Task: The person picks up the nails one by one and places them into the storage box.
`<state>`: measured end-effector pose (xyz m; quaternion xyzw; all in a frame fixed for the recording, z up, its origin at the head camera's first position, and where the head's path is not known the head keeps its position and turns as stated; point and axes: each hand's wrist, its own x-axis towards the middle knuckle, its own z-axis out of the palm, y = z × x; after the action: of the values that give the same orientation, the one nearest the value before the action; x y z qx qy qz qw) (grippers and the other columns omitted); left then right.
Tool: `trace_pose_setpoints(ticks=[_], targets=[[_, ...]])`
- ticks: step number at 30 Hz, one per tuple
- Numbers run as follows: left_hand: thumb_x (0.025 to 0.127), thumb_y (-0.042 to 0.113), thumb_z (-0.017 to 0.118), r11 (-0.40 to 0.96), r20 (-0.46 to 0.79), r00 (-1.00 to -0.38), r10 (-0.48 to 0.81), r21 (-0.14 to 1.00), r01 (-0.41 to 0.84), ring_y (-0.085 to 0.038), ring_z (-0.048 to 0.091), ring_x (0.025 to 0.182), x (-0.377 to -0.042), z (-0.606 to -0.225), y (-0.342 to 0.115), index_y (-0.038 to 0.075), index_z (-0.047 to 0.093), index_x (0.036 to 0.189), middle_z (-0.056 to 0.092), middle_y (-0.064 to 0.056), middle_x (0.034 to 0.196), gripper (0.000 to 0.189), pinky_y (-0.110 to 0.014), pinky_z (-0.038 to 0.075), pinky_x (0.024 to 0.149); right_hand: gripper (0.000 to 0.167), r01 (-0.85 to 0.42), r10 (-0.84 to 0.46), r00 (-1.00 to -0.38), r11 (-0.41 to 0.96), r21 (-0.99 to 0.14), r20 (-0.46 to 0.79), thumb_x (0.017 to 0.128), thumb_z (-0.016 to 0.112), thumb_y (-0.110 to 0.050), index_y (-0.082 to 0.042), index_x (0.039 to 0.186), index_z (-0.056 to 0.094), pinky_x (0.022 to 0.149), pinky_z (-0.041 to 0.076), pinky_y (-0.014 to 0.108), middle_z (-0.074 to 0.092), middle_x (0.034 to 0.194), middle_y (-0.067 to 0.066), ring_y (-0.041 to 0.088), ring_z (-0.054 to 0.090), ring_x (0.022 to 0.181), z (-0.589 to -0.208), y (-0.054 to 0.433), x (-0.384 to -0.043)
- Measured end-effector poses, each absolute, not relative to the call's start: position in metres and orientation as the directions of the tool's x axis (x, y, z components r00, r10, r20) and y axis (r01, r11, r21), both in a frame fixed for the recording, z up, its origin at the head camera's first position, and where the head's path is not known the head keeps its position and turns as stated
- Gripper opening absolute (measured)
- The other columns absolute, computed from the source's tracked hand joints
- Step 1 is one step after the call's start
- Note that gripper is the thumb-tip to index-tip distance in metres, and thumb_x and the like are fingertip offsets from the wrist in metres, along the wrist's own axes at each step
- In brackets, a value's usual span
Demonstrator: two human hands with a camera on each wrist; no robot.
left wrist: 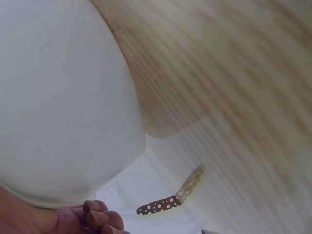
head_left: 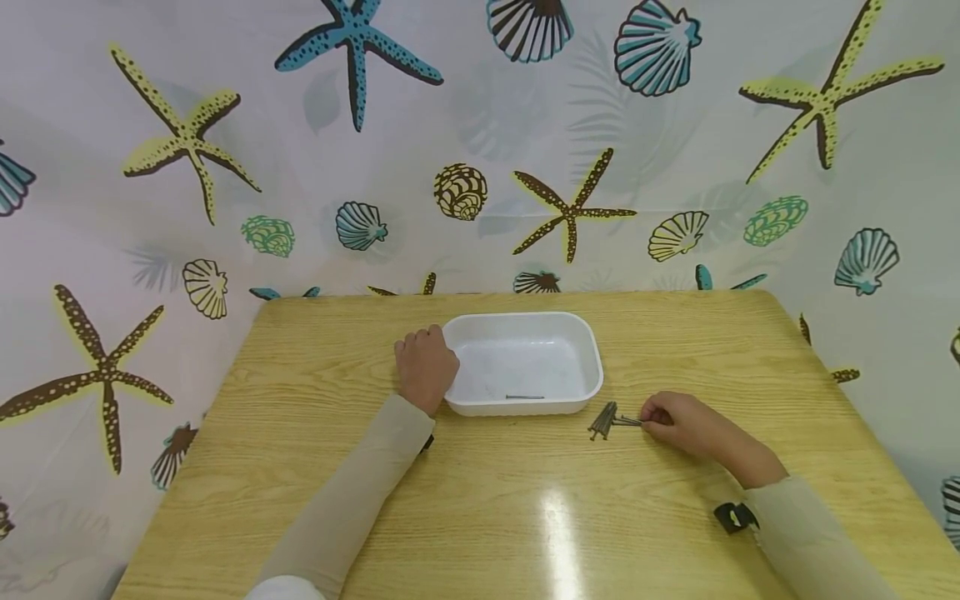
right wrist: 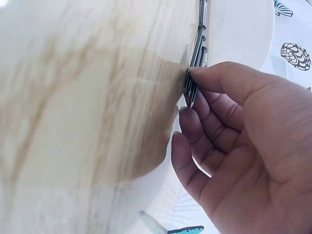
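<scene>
A white plastic tray (head_left: 525, 367) stands on the table with one nail (head_left: 524, 397) lying inside, close to its front wall. My left hand (head_left: 427, 367) holds the tray's left rim, and the left wrist view shows curled fingers (left wrist: 102, 219) at the rim. Just off the tray's front right corner lies a small heap of nails (head_left: 603, 421). To the right of that heap, my right hand (head_left: 686, 423) pinches nails (right wrist: 193, 83) between thumb and fingertips, low over the tabletop. How many are in the pinch is hard to tell.
The wood-grain table (head_left: 465, 508) reaches back to a hanging cloth (head_left: 420, 142) printed with starfish and shells. That cloth also runs along both sides. A dark strap (head_left: 735, 517) sits at the right wrist.
</scene>
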<state>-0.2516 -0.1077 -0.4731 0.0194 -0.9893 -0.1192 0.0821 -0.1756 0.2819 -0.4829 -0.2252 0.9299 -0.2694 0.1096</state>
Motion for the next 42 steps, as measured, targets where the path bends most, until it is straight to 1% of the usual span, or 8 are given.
trace_pose_setpoints(ticks=[4,13,19,26,32,38,42], targets=[[0.089,0.015,0.043,0.970,0.166,-0.984,-0.060,0.241,-0.019,-0.031,0.054,0.081,-0.252,-0.474,-0.108,0.003,0.060,0.096,0.061,-0.013,0.085,0.022,-0.044,0.037,0.076,0.004,-0.354,-0.471,-0.878,0.756,-0.551,-0.082,0.088,0.062,-0.012,-0.008,0.091,0.063,0.065,0.046,0.026,0.058,0.081,-0.006,0.006,0.053,0.072,-0.483,0.282,-0.175],[0.089,0.017,0.045,0.974,0.150,-0.987,-0.064,0.226,-0.029,-0.031,0.055,0.086,-0.254,-0.475,-0.107,0.003,0.061,0.102,0.063,-0.014,0.091,0.025,-0.044,0.037,0.078,0.005,-0.338,-0.447,-0.891,0.763,-0.551,-0.073,0.090,0.060,-0.014,-0.011,0.092,0.064,0.065,0.046,0.027,0.058,0.082,-0.007,0.006,0.054,0.073,-0.483,0.283,-0.173],[0.089,0.017,0.045,0.974,0.145,-0.987,-0.063,0.226,-0.029,-0.031,0.054,0.086,-0.254,-0.476,-0.107,0.003,0.060,0.104,0.063,-0.014,0.091,0.026,-0.044,0.037,0.078,0.005,-0.330,-0.410,-0.912,0.776,-0.537,-0.033,0.090,0.061,-0.017,-0.013,0.092,0.065,0.065,0.046,0.026,0.059,0.082,-0.007,0.007,0.053,0.073,-0.481,0.284,-0.171],[0.089,0.017,0.045,0.973,0.152,-0.987,-0.062,0.228,-0.026,-0.031,0.055,0.087,-0.254,-0.475,-0.108,0.003,0.061,0.104,0.063,-0.014,0.091,0.026,-0.044,0.037,0.079,0.006,-0.342,-0.395,-0.918,0.766,-0.544,0.020,0.089,0.061,-0.012,-0.010,0.093,0.064,0.065,0.045,0.027,0.058,0.082,-0.006,0.008,0.052,0.073,-0.481,0.285,-0.172],[0.089,0.016,0.044,0.973,0.146,-0.988,-0.057,0.228,-0.022,-0.031,0.055,0.086,-0.254,-0.474,-0.108,0.003,0.060,0.101,0.062,-0.013,0.090,0.025,-0.045,0.037,0.079,0.010,-0.351,-0.369,-0.926,0.771,-0.532,0.077,0.091,0.061,-0.017,-0.010,0.095,0.065,0.067,0.046,0.029,0.058,0.084,-0.005,0.010,0.052,0.076,-0.479,0.282,-0.173],[0.090,0.016,0.043,0.970,0.133,-0.989,-0.059,0.241,-0.025,-0.031,0.054,0.088,-0.254,-0.473,-0.108,0.003,0.060,0.103,0.062,-0.014,0.092,0.026,-0.045,0.036,0.080,0.009,-0.383,-0.369,-0.919,0.759,-0.527,0.137,0.090,0.061,-0.015,-0.010,0.095,0.065,0.068,0.048,0.029,0.059,0.085,-0.005,0.010,0.054,0.077,-0.474,0.278,-0.173],[0.089,0.015,0.043,0.969,0.139,-0.988,-0.061,0.246,-0.026,-0.032,0.054,0.088,-0.253,-0.473,-0.108,0.003,0.061,0.102,0.062,-0.014,0.091,0.025,-0.045,0.036,0.079,0.009,-0.402,-0.372,-0.913,0.750,-0.526,0.168,0.090,0.061,-0.014,-0.010,0.096,0.064,0.068,0.048,0.029,0.060,0.087,-0.004,0.010,0.055,0.078,-0.469,0.274,-0.174]])
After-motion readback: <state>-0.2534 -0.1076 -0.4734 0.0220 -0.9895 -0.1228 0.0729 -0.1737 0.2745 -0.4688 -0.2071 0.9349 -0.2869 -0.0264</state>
